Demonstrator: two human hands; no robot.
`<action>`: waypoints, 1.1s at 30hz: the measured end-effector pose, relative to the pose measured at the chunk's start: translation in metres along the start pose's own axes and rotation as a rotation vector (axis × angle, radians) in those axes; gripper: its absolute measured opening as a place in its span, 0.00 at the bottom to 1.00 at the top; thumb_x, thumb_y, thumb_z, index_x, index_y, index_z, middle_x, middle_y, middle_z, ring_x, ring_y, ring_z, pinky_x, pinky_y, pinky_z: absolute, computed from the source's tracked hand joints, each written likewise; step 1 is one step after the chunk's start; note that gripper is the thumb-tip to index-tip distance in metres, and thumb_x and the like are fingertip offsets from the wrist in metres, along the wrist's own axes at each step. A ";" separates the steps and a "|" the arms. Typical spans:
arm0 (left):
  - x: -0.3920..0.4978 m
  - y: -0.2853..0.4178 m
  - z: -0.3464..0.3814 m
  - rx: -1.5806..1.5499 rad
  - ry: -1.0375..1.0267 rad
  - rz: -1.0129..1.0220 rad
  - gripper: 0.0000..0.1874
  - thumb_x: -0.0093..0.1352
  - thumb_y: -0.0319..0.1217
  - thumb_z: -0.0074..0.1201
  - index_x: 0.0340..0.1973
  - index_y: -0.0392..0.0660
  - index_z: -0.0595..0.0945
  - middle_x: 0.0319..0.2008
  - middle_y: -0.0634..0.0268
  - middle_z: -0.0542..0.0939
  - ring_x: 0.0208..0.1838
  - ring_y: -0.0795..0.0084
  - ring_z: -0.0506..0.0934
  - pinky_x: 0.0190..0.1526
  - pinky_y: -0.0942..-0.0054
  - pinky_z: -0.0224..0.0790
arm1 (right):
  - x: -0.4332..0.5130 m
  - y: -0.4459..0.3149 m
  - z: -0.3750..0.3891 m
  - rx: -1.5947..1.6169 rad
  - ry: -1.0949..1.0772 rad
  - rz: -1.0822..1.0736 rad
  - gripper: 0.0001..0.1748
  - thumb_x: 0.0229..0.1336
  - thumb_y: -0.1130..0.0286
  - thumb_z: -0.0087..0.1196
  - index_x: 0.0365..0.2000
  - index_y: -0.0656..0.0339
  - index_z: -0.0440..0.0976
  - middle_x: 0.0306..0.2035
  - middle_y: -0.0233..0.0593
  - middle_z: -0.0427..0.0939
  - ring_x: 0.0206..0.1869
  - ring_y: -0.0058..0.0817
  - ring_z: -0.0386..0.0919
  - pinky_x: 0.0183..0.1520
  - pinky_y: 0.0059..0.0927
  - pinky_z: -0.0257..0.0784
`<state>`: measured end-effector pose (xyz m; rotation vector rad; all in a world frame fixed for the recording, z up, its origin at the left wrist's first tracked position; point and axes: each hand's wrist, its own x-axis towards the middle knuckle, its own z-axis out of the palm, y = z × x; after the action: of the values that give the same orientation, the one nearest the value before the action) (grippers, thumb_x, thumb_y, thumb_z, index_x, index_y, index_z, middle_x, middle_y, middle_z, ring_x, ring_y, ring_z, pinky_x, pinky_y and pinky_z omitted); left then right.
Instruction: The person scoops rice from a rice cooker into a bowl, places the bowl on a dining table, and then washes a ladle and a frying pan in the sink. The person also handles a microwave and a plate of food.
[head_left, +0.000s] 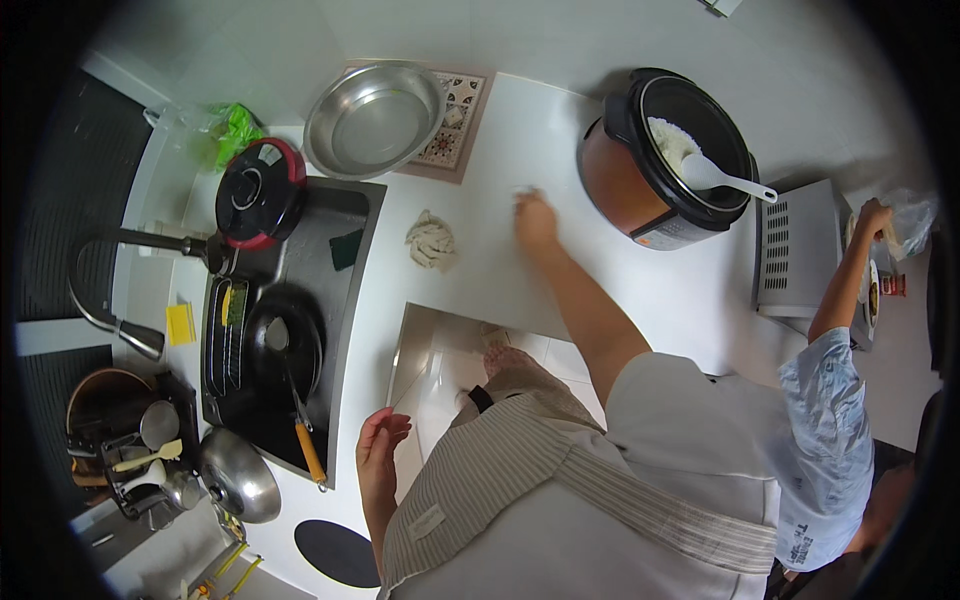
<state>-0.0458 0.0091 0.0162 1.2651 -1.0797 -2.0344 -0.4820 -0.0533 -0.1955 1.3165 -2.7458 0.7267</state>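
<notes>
My left hand (384, 439) hovers near the front edge of the counter, beside the sink, fingers loosely bent and apart, with nothing seen in it. My right hand (535, 217) reaches over the white countertop (487, 217), its fingers curled downward. Its fingertips are blurred, and whether they hold something is unclear. Left of this hand a crumpled beige cloth (431, 240) lies on the counter. To its right stands an electric cooker (626, 180) with its lid off, holding cooked rice (671, 141) and a white rice paddle (724, 178). A steel basin (375, 120) rests partly on a patterned mat (454, 127).
The dark sink (300, 202) holds a black wok (281, 352), a wooden-handled spatula (309, 450) and a green scouring pad (346, 250). A black-and-red lid (259, 191) overlaps its corner. At right, another person's arm (836, 289) reaches past a grey appliance (799, 255) to a plastic bag (911, 221).
</notes>
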 end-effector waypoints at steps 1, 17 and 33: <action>0.007 0.002 0.003 0.032 0.007 0.015 0.14 0.70 0.29 0.40 0.49 0.41 0.73 0.41 0.60 0.78 0.45 0.69 0.75 0.49 0.71 0.65 | 0.008 0.017 -0.009 0.039 0.047 0.111 0.11 0.54 0.74 0.45 0.35 0.62 0.76 0.37 0.46 0.73 0.39 0.40 0.76 0.41 0.36 0.73; 0.069 0.016 0.047 0.160 -0.279 -0.029 0.14 0.70 0.28 0.38 0.49 0.40 0.73 0.41 0.60 0.77 0.45 0.70 0.74 0.50 0.71 0.64 | -0.057 0.007 -0.069 0.148 -0.184 -0.135 0.06 0.55 0.70 0.46 0.30 0.59 0.72 0.32 0.43 0.73 0.39 0.42 0.73 0.41 0.41 0.69; 0.081 0.008 0.038 0.229 -0.563 -0.018 0.15 0.70 0.33 0.42 0.51 0.42 0.71 0.42 0.62 0.77 0.45 0.72 0.74 0.48 0.74 0.64 | -0.153 0.051 -0.173 0.104 0.110 -0.001 0.19 0.40 0.80 0.50 0.38 0.62 0.75 0.37 0.48 0.72 0.44 0.43 0.70 0.49 0.37 0.68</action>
<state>-0.1153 -0.0425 -0.0081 0.8076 -1.5920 -2.4060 -0.4534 0.1574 -0.0934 1.2539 -2.6547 0.9235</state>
